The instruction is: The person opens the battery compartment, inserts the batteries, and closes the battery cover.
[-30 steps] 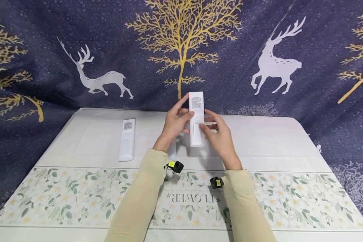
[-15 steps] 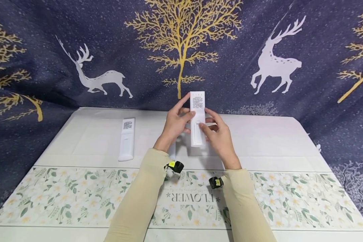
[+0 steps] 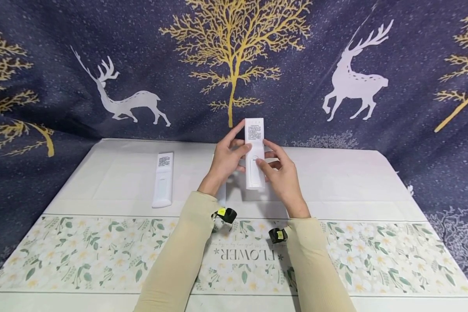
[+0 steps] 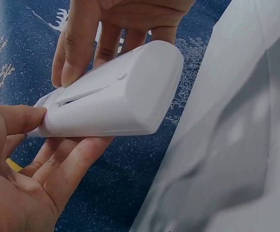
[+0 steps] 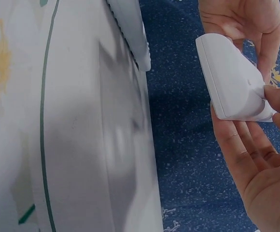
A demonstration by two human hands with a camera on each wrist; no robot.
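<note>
A white remote control is held up above the table, its printed back towards me. My left hand grips its left side, thumb across the back. From the right, my right hand holds the opposite edge, with its thumb at the top of the battery cover. In the left wrist view, a narrow dark gap runs along one side of the cover on the remote. The right wrist view shows the rounded end of the remote, fingers beneath it.
Another white remote lies back side up on the table to the left. A pale object is mostly hidden behind my left wrist. A floral strip crosses the table's front, and a dark blue curtain hangs behind.
The held remote has shifted very slightly right and its top tilts a little differently. Both hands keep their hold, the right thumb still on the battery cover.
</note>
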